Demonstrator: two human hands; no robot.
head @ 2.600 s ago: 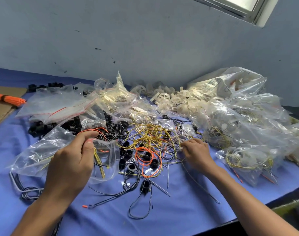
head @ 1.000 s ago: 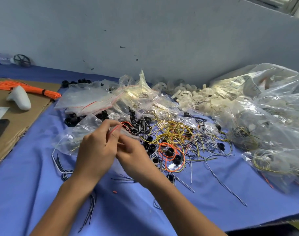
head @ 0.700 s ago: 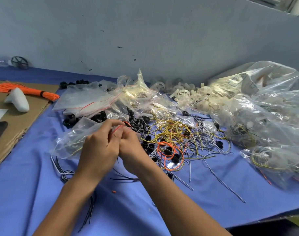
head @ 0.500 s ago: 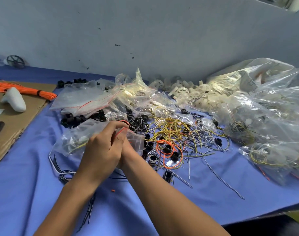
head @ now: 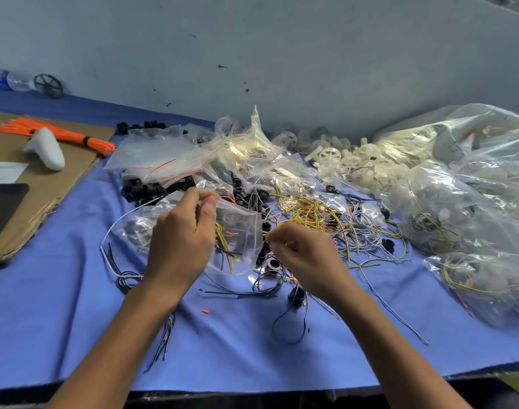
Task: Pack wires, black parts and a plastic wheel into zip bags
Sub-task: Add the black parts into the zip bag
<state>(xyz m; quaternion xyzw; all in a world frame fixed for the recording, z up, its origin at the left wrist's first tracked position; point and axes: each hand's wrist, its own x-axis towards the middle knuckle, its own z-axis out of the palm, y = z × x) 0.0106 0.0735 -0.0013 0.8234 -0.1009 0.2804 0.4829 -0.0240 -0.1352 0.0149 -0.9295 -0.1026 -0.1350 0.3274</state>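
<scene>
Clear plastic is what we meet first in the head view: a small zip bag held up just above the blue cloth, with yellow and black wires showing through its wall. The left hand pinches the bag's mouth between thumb and forefinger, the other fingers curled beneath. The right hand hangs just beside the bag, apart from it, its fingers curled in and the tips drawn together. We cannot tell whether they hold anything.

Beyond that hand lies a tangle of loose yellow wires, mixed with grey ones. Black parts sit in a heap behind the bag. White plastic wheels are piled near the wall, between a stack of empty zip bags and large filled bags on the right. To the left we see a cardboard sheet carrying an orange bundle and a white handle-shaped object.
</scene>
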